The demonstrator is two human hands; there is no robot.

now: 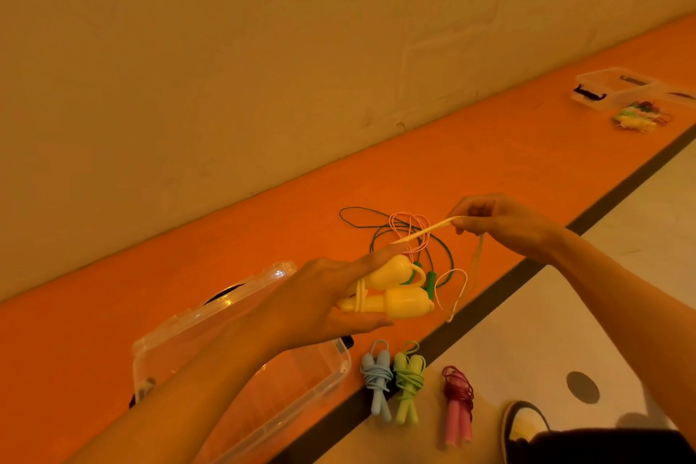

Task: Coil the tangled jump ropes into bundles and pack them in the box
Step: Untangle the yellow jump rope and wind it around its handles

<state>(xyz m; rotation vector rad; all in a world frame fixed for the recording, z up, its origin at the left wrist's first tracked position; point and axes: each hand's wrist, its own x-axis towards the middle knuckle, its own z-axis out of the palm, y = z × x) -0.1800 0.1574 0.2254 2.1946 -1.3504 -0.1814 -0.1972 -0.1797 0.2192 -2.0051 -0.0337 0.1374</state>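
Note:
My left hand [324,298] holds the two yellow handles [395,294] of a jump rope side by side, fingers nearly straight. The yellow cord [425,232] runs up to my right hand [501,222], which pinches it taut; more cord hangs in loops below. On the orange floor behind lie a tangled green rope [380,234] and a pink cord [410,222]. A clear plastic box [241,362] stands open under my left forearm. Three coiled bundles lie beside it: blue [376,380], light green [408,380] and dark red with pink handles [457,403].
A second clear box [617,88] with a heap of coloured ropes [636,117] sits far off at the upper right. A dark stripe [617,185] divides the orange floor from pale flooring. A slipper [523,426] shows at the bottom right. The wall runs along the left.

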